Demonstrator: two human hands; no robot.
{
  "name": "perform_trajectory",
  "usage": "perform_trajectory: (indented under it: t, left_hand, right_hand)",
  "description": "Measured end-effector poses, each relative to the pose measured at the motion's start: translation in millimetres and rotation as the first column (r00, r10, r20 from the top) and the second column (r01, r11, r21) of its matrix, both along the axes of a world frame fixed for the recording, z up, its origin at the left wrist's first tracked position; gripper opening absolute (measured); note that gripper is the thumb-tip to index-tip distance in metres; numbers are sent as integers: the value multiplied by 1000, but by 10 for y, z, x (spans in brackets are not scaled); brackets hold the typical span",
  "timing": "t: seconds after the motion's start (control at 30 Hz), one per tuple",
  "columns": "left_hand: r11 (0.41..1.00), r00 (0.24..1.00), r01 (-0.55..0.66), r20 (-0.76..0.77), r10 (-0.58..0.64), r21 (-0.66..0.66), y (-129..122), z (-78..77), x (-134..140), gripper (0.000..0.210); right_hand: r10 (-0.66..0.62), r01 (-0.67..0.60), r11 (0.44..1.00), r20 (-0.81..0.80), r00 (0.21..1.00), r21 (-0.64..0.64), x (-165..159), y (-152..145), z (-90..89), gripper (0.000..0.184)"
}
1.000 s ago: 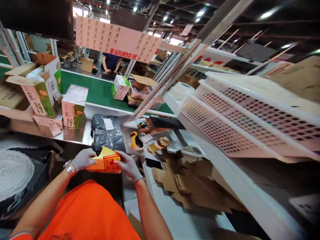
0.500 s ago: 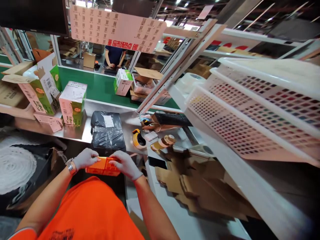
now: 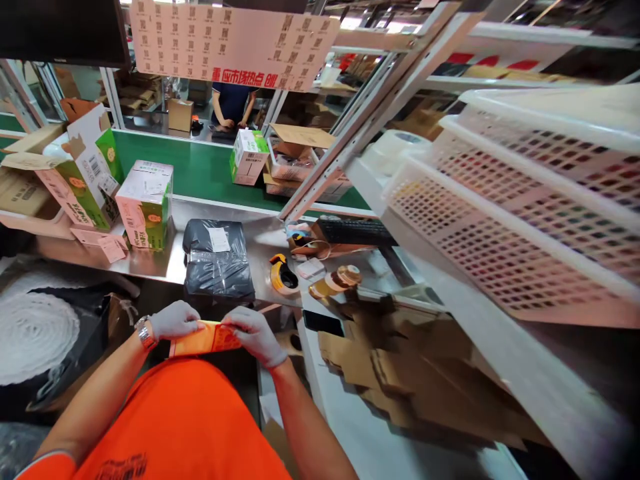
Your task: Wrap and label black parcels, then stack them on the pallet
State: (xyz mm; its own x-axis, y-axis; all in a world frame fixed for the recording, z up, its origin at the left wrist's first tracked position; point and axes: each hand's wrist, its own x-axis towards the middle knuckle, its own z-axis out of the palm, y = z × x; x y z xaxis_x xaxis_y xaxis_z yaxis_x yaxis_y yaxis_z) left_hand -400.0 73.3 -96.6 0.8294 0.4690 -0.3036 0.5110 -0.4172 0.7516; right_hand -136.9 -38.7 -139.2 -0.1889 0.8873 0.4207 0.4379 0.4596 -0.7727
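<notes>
In the head view my gloved left hand point(image 3: 175, 320) is closed on the left end of an orange printed carton point(image 3: 203, 339). My right hand point(image 3: 255, 333), gloved as well, pinches its right end. The carton is held in front of my orange shirt, just off the near edge of the metal bench; its underside is hidden. Beyond my hands, a parcel wrapped in black plastic point(image 3: 220, 260) lies on the bench with a white label on top. To its right sits a yellow tape dispenser point(image 3: 283, 275).
Green-and-white boxes point(image 3: 145, 207) stand at the left by a green conveyor point(image 3: 200, 160). On the right are a bottle point(image 3: 335, 281), a phone point(image 3: 323, 323), flattened cardboard point(image 3: 425, 367) and white baskets point(image 3: 500, 247) on a slanting shelf. Across the conveyor is another person point(image 3: 233, 103).
The orange carton has turned in my hands, showing a different face. My right fingers have shifted on its right end. The camera view has moved slightly.
</notes>
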Motion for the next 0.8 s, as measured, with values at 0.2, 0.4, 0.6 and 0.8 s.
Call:
perform_trajectory:
  t: [0.2, 0.4, 0.6, 0.8]
  left_hand:
    - [985, 993, -113, -35, 110, -132, 71, -175, -38, 50]
    - [908, 993, -59, 65, 94, -414, 54, -358, -97, 72]
    - [760, 881, -162, 255, 398, -630, 0, -423, -274, 79]
    - [565, 641, -342, 254, 724, -751, -225, -721, -463, 89]
  right_hand:
    - [-23, -23, 947, 139, 990, 321, -9, -120, 135, 26]
    - [89, -118, 948, 110, 990, 294, -95, -350, 618, 16]
    - [87, -51, 981, -185, 979, 189, -50, -237, 563, 11]
    - [-381, 395, 915, -477, 792, -76, -87, -88, 121, 23]
